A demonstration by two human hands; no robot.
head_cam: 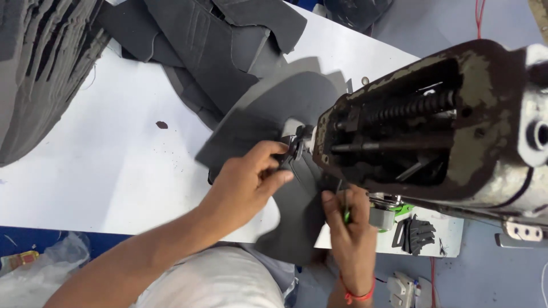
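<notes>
My left hand (248,179) pinches a dark grey cut fabric piece (268,114) close to the needle area (297,145) of a worn sewing machine head (434,125). The piece fans out over the white table (108,159) and hangs down over the front edge. My right hand (348,219), with a red thread band on the wrist, grips the lower part of the same grey piece under the machine head, with a small green item between the fingers.
A tall stack of grey cut pieces (40,68) fills the upper left. More loose grey pieces (211,40) lie at the back. Small dark parts (416,234) sit near the table's right end. A plastic bag (34,274) lies below.
</notes>
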